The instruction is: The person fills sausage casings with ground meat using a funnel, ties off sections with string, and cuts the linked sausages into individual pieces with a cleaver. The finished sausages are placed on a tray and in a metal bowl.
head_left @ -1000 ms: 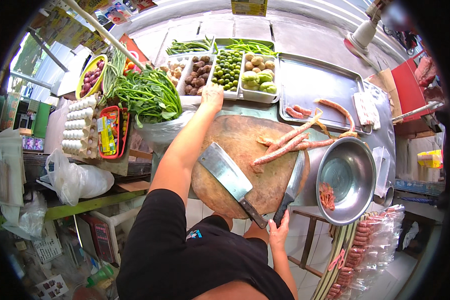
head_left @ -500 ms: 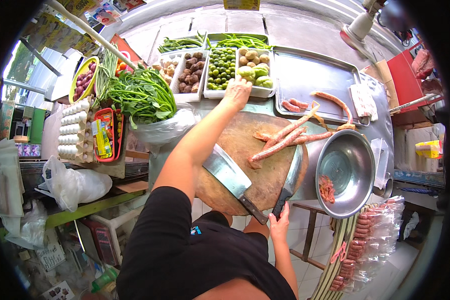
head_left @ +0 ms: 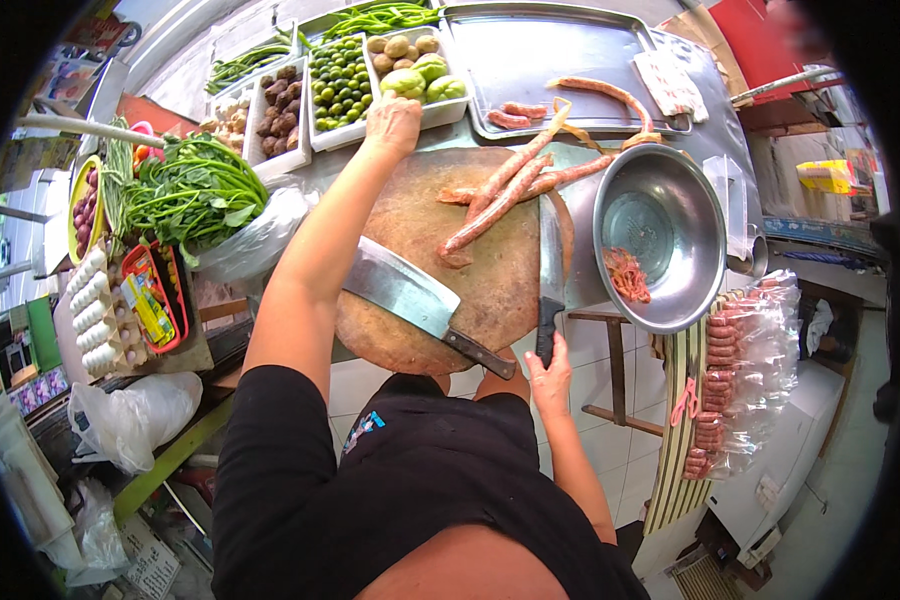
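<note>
Chayotes [head_left: 445,89] now adjoin left hand [head_left: 394,125] — earlier, brown roots [head_left: 281,112].

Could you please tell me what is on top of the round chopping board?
Lying on the chopping board are a cleaver, several sausages and a black-handled knife, some overhanging its edge. What lies beneath them is covered from view.

1. Fingertips of the left grip [head_left: 393,125] are hidden; contact with the chayotes [head_left: 445,89] is unclear.
2. The left forearm [head_left: 320,245] covers part of the chopping board's [head_left: 510,290] left edge.
3. Near left, the sheet's [head_left: 152,562] writing is too small to read.
</note>
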